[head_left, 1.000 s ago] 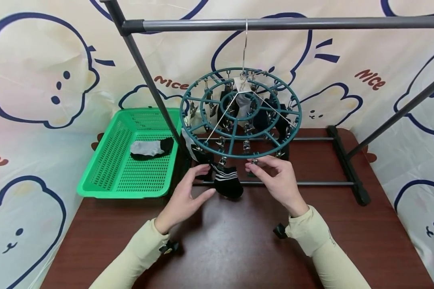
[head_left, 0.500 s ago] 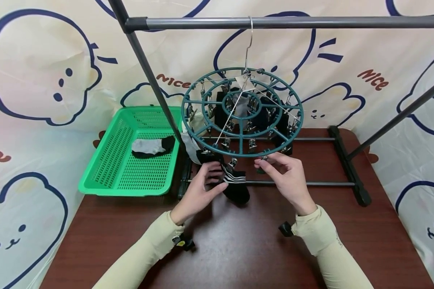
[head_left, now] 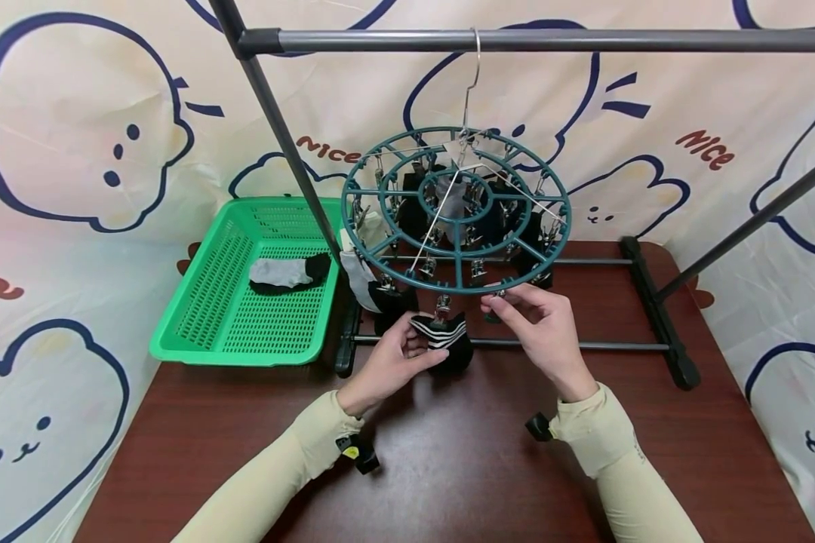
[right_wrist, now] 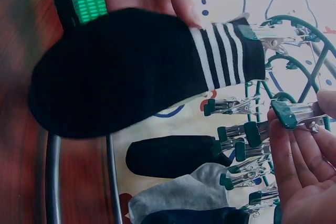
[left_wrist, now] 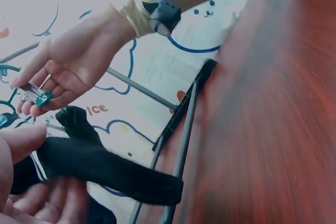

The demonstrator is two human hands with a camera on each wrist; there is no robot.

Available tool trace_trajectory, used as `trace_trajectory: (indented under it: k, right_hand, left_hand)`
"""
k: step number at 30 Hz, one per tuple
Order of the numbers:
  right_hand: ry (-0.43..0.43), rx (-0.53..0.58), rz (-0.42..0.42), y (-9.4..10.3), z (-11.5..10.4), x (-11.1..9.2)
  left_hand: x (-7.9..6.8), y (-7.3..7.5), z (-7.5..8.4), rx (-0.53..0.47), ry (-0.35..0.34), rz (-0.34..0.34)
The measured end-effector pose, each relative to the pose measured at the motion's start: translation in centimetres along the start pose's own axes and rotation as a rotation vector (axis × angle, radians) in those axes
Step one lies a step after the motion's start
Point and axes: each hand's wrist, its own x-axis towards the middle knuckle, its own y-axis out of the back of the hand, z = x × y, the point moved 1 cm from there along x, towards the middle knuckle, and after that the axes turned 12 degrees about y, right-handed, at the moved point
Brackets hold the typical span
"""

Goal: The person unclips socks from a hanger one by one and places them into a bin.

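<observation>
A black sock with white stripes point(head_left: 457, 348) hangs at the front of a round green drying hanger point(head_left: 459, 276). One metal clip with green tips point(right_wrist: 268, 34) grips its cuff in the right wrist view. My left hand point(head_left: 395, 357) holds this sock between thumb and fingers near the stripes. To the right, my right hand point(head_left: 545, 332) pinches another metal clip point(right_wrist: 295, 113) on the hanger's front rim. That clip's green tips stand apart from the sock. More socks hang further back, among them a grey one point(right_wrist: 184, 192) and a black one point(right_wrist: 168, 156).
A grey pole point(head_left: 584, 41) carries the hanger by its hook. At left a green basket point(head_left: 244, 357) holds a grey and black sock point(head_left: 288, 273). The stand's black foot point(head_left: 659, 313) lies right of the hands on the brown table point(head_left: 462, 467).
My left hand has moved right and taken hold of the striped sock, which has turned a little. The right hand keeps its pinch on the clip. The hanger has rotated slightly.
</observation>
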Motion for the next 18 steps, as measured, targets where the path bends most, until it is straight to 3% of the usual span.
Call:
trace_trajectory:
  k: [5,12,18]
  right_hand:
    - [0.009,0.016,0.005,0.14,0.04,0.14]
    - [-0.035,0.09,0.04,-0.1,0.14,0.17]
    - [-0.03,0.089,0.074,-0.14,0.27,-0.01]
  left_hand:
    - [-0.2,-0.06,-0.05,0.02,-0.046,0.006]
    - [-0.65,-0.18,-0.09,0.053,-0.03,-0.009]
    - [-0.76,-0.12,0.1,0.096,-0.068,-0.002]
